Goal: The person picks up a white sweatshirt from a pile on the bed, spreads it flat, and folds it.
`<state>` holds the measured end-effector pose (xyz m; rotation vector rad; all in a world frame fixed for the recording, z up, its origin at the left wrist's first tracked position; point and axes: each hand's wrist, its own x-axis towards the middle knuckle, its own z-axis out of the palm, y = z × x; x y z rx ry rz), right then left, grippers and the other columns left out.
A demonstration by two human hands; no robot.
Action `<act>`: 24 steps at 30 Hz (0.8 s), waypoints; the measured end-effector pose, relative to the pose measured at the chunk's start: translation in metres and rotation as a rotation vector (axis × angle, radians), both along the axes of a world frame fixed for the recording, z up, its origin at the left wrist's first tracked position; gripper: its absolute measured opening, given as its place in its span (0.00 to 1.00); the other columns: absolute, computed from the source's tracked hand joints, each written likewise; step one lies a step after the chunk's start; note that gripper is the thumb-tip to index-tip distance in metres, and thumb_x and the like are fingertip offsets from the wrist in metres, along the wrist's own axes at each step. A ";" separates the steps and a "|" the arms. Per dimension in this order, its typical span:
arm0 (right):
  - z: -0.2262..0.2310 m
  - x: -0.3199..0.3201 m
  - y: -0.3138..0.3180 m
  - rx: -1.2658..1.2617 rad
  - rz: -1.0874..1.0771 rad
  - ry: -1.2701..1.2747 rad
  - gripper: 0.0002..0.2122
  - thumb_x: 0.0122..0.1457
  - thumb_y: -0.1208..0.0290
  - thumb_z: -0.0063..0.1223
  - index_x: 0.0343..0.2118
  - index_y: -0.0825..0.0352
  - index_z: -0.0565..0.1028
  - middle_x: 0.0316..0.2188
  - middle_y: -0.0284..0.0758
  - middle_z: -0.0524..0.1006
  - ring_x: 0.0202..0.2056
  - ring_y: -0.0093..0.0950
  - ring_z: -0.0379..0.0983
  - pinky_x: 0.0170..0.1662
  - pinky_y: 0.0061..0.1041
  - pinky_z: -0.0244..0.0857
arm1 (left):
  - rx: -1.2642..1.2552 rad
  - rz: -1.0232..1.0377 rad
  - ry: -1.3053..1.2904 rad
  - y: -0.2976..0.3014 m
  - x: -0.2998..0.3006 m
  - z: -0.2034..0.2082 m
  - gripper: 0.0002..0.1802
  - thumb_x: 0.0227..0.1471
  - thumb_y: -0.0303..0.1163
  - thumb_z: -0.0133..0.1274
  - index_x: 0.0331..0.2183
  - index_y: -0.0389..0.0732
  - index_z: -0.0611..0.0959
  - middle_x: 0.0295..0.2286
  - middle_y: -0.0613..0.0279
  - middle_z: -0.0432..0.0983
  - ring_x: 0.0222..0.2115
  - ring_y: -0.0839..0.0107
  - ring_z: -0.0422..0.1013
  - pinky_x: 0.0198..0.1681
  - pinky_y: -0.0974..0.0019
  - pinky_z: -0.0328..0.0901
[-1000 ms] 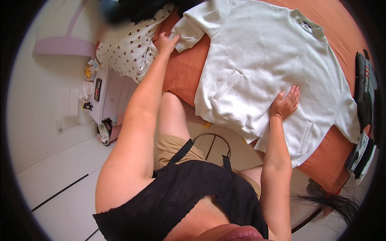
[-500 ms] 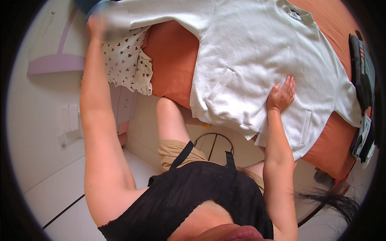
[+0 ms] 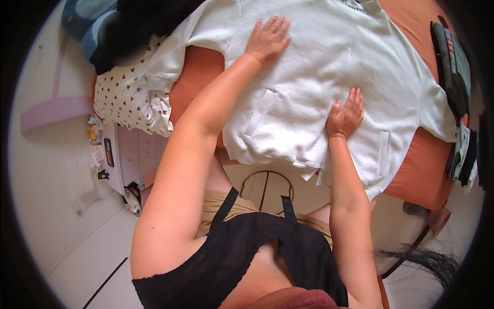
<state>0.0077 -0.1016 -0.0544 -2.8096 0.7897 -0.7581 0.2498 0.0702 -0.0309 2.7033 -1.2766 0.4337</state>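
A white long-sleeved sweatshirt point(image 3: 309, 92) lies spread on an orange-covered bed, its neckline at the far edge of view and its hem hanging over the near side. My left hand point(image 3: 269, 38) rests flat on the upper left of its body, fingers stretched out. Lower and to the right, my right hand point(image 3: 345, 113) lies on the fabric between two slanted pocket seams, fingers extended and thumb a little apart. Neither hand holds anything. The left sleeve point(image 3: 167, 67) reaches across a pillow; the right sleeve point(image 3: 437, 116) slopes toward the bed's right edge.
At left stand a heart-patterned ruffled pillow point(image 3: 131, 98), a dark cloth heap point(image 3: 136, 31) and a blue plush-looking thing point(image 3: 85, 20). Folded dark clothes point(image 3: 452, 67) lie at right on the orange bedding point(image 3: 419, 170). A pale drawer cabinet point(image 3: 136, 154) is beside the bed.
My left hand has left the far end of the left sleeve and moved right onto the sweatshirt's body. My right hand stays flat at the same spot. The view has shifted slightly.
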 end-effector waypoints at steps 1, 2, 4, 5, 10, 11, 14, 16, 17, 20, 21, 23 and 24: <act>-0.001 -0.002 -0.001 0.007 -0.013 0.013 0.26 0.50 0.64 0.41 0.55 0.65 0.62 0.56 0.35 0.60 0.57 0.33 0.55 0.58 0.35 0.47 | 0.053 0.062 -0.004 0.001 0.003 -0.006 0.29 0.57 0.48 0.33 0.57 0.48 0.58 0.58 0.64 0.52 0.59 0.67 0.47 0.60 0.52 0.39; -0.001 -0.004 -0.001 0.009 -0.019 0.015 0.26 0.50 0.65 0.42 0.54 0.65 0.62 0.56 0.35 0.60 0.57 0.33 0.55 0.58 0.34 0.47 | 0.026 0.052 0.001 0.014 0.012 -0.009 0.28 0.58 0.48 0.31 0.58 0.48 0.58 0.58 0.64 0.51 0.59 0.67 0.46 0.61 0.52 0.39; 0.001 -0.003 -0.002 0.013 -0.024 0.012 0.26 0.49 0.65 0.42 0.54 0.64 0.62 0.56 0.34 0.61 0.57 0.33 0.55 0.57 0.34 0.48 | 0.000 0.127 -0.016 0.052 0.031 -0.012 0.28 0.58 0.47 0.31 0.58 0.49 0.58 0.58 0.65 0.50 0.60 0.67 0.46 0.60 0.51 0.39; 0.000 -0.004 -0.002 0.021 -0.029 0.021 0.26 0.49 0.65 0.42 0.54 0.64 0.62 0.56 0.34 0.61 0.57 0.33 0.55 0.57 0.34 0.48 | 0.023 0.171 -0.067 0.075 0.039 -0.011 0.28 0.57 0.47 0.33 0.57 0.49 0.58 0.58 0.66 0.51 0.59 0.67 0.47 0.60 0.51 0.41; -0.001 0.000 -0.002 0.015 -0.017 -0.019 0.26 0.49 0.65 0.43 0.54 0.63 0.62 0.55 0.35 0.62 0.56 0.33 0.56 0.57 0.34 0.49 | 0.059 0.849 0.665 0.188 0.064 0.006 0.34 0.55 0.52 0.30 0.56 0.41 0.60 0.55 0.49 0.56 0.57 0.56 0.52 0.58 0.61 0.48; 0.000 0.000 -0.002 0.017 -0.018 -0.017 0.26 0.49 0.65 0.43 0.54 0.63 0.62 0.55 0.35 0.62 0.56 0.33 0.56 0.57 0.34 0.49 | 0.062 0.849 0.666 0.196 0.067 0.004 0.34 0.55 0.52 0.30 0.56 0.41 0.60 0.55 0.49 0.56 0.57 0.56 0.52 0.58 0.61 0.48; -0.001 0.002 0.001 0.010 -0.018 -0.018 0.26 0.49 0.64 0.43 0.54 0.63 0.63 0.55 0.34 0.62 0.56 0.33 0.57 0.57 0.34 0.49 | -0.021 0.661 0.434 0.199 0.070 0.013 0.29 0.53 0.46 0.36 0.50 0.35 0.67 0.49 0.42 0.64 0.51 0.50 0.59 0.55 0.57 0.52; -0.001 0.001 -0.004 -0.005 -0.019 -0.036 0.25 0.50 0.64 0.43 0.54 0.62 0.63 0.55 0.34 0.62 0.56 0.32 0.57 0.57 0.34 0.49 | -0.323 0.310 0.004 0.158 0.048 0.002 0.24 0.52 0.40 0.42 0.47 0.35 0.69 0.48 0.46 0.65 0.51 0.53 0.60 0.53 0.53 0.53; -0.004 -0.004 -0.007 -0.009 -0.035 -0.014 0.25 0.50 0.64 0.43 0.54 0.62 0.63 0.55 0.34 0.62 0.56 0.32 0.57 0.57 0.34 0.49 | -0.316 0.246 -0.137 0.120 0.015 0.002 0.23 0.51 0.36 0.45 0.48 0.37 0.70 0.49 0.50 0.64 0.53 0.58 0.58 0.53 0.51 0.52; -0.005 -0.001 -0.006 -0.003 -0.016 -0.030 0.24 0.50 0.64 0.43 0.53 0.62 0.64 0.55 0.34 0.62 0.56 0.32 0.56 0.57 0.34 0.49 | -0.381 -0.052 0.208 0.052 -0.094 0.003 0.28 0.52 0.34 0.45 0.55 0.39 0.62 0.56 0.59 0.56 0.58 0.63 0.50 0.59 0.49 0.40; -0.005 -0.001 -0.004 0.004 -0.016 -0.023 0.24 0.50 0.64 0.43 0.53 0.62 0.64 0.55 0.34 0.62 0.56 0.32 0.56 0.57 0.34 0.49 | -0.288 -0.071 0.265 0.037 -0.129 0.002 0.30 0.52 0.37 0.45 0.56 0.42 0.61 0.57 0.60 0.54 0.59 0.65 0.48 0.60 0.51 0.37; -0.006 0.000 -0.004 -0.003 -0.015 -0.028 0.24 0.50 0.63 0.43 0.53 0.62 0.64 0.55 0.33 0.63 0.56 0.31 0.56 0.57 0.34 0.49 | -0.087 -0.014 0.366 0.028 -0.174 -0.004 0.30 0.55 0.43 0.39 0.58 0.47 0.57 0.59 0.65 0.49 0.60 0.68 0.43 0.62 0.53 0.32; -0.007 0.000 -0.006 -0.011 -0.015 -0.032 0.24 0.50 0.63 0.43 0.53 0.62 0.64 0.55 0.33 0.63 0.56 0.31 0.56 0.57 0.34 0.48 | -0.083 0.027 0.363 0.030 -0.173 -0.001 0.30 0.55 0.43 0.38 0.58 0.47 0.57 0.59 0.65 0.48 0.61 0.68 0.42 0.62 0.54 0.32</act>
